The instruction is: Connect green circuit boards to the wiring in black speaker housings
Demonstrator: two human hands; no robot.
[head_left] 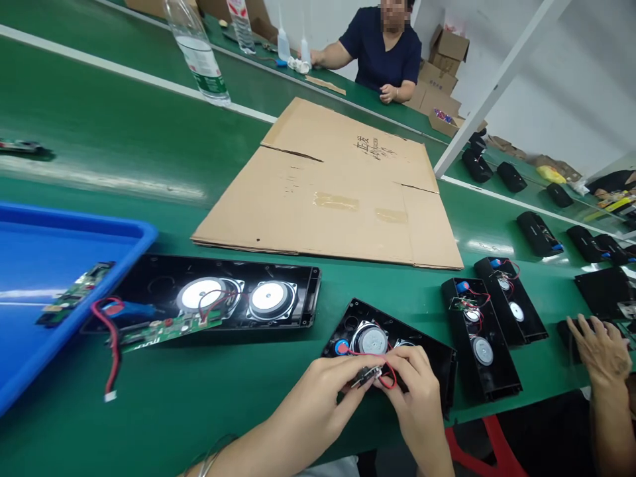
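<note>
My left hand [330,391] pinches a small circuit board [364,377] between thumb and fingers. At the board's edge, my right hand [417,391] has its fingertips closed on a connector of red wire [390,383]; whether the plug is seated I cannot tell. Both hands are held over the near edge of an open black speaker housing [342,324]. Inside it are a round grey speaker [372,340] and a blue cylindrical battery [342,346]. A second speaker there is partly hidden behind my fingers.
To the left lies another speaker housing [163,271] with a green circuit board [169,331] and loose wires, beside a blue tray [144,232]. Flat cardboard [308,218] lies ahead. More housings [497,384] stand right, near a co-worker's hand [601,348]. Another person [382,50] sits opposite.
</note>
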